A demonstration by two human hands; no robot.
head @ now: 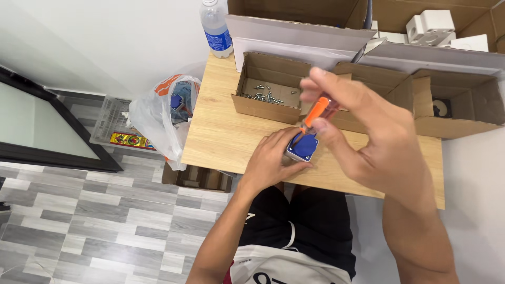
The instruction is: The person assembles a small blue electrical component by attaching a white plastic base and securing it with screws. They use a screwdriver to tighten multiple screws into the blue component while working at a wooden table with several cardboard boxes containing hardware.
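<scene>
Starting at the left, a dark-framed glass panel (31, 126) rests against the white wall above a grey wood-pattern floor (89, 221). A clear plastic crate (113, 121) stands on the floor, and next to it a white plastic bag (158, 118) with orange print hangs against the left edge of the counter (221, 131). A clear water bottle (215, 29) with a blue label stands upright at the counter's far left corner.

On the light wooden counter, a small open cardboard box (263, 108) holds loose screws (265, 94). Just in front of this box, the left hand (271, 160) rests on the counter, its fingers grasping a blue socket module (303, 147) by its left side and near edge. The module sits on the counter near the front edge, tilted slightly.

The right hand (368, 131) hovers above the module, its fingers clenched around an orange-handled screwdriver (315, 113). The screwdriver stands nearly upright, leaning right at the top, with its tip down on the module's upper face.

Further right, a second open cardboard box (457, 110) lies on the counter with a dark round part (441, 108) inside. Behind both boxes, larger cartons (300, 31) stand along the wall; the right one contains white socket housings (431, 26).
</scene>
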